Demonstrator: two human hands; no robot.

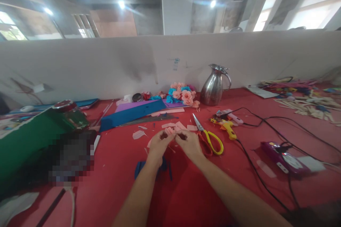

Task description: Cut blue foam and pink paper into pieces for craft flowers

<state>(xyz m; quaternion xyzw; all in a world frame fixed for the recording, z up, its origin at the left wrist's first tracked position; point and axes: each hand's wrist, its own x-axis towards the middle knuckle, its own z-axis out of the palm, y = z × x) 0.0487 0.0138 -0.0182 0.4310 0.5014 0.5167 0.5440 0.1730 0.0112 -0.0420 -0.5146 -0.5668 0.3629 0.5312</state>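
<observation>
My left hand (159,144) and my right hand (189,143) meet over the red table, fingertips pinched together on a small pink paper piece (169,131). Much of that piece is hidden behind the fingers. More pink paper cuttings (138,134) lie around the hands. Beside my right hand rest scissors (210,138) with yellow and red handles, blades pointing away. Under my left wrist is some dark blue paper (140,169). Beyond the hands stands a bunch of pink and blue paper flowers (183,94).
A steel jug (213,87) stands by the low wall. To the right are a yellow glue gun (227,127), a purple power strip (283,158) and trailing black cords. A blue paper strip (130,114), a lidded jar (70,113) and a green box (26,145) occupy the left.
</observation>
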